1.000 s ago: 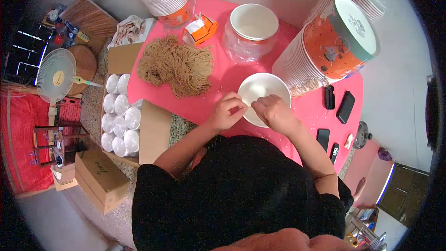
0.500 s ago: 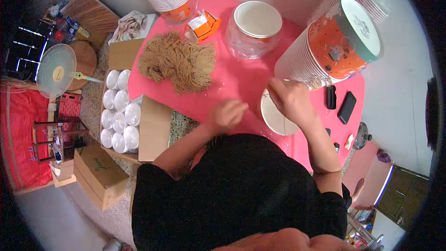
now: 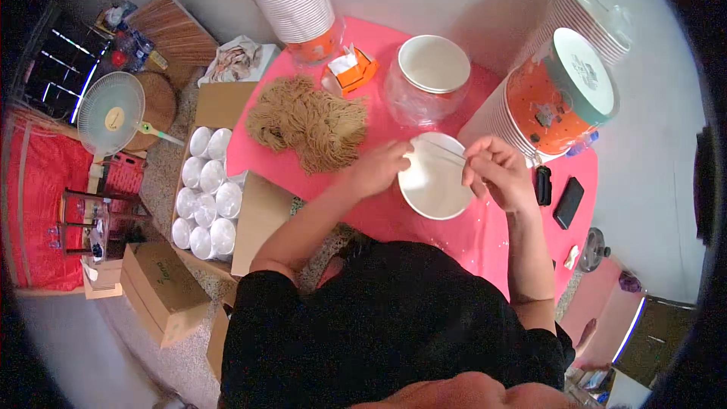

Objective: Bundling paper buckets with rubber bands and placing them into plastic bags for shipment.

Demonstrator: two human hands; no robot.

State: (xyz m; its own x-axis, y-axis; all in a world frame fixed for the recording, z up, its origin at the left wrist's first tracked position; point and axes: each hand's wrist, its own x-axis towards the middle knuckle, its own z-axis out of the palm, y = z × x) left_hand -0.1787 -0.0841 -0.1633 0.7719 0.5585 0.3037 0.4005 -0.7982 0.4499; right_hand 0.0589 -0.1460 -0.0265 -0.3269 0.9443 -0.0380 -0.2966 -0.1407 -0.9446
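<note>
Over a white paper bucket (image 3: pixel 433 191), whose open mouth faces up, a thin strand (image 3: pixel 443 149) stretches between my two hands. My left hand (image 3: pixel 381 170) is at the bucket's left rim, its fingertips pinched at the strand's left end. At the right rim, my right hand (image 3: pixel 503 174) is closed around the other end; the strand looks like a piece of thin cord. A bundle of tan cord (image 3: pixel 310 123) lies on the pink table to the left of the bucket.
Tall bucket stacks stand at the back left (image 3: pixel 291 1) and right (image 3: pixel 562 79). Behind my hands are plastic-wrapped buckets (image 3: pixel 425 91) and an orange tissue box (image 3: pixel 351 70). A black phone (image 3: pixel 568 202) lies at right. A carton (image 3: pixel 261 216) of wrapped white cups stands left of the table.
My left hand has moved up to the bucket's rim. My right hand has shifted right, and the strand that hung from it now spans between both hands. The bucket appears further left.
</note>
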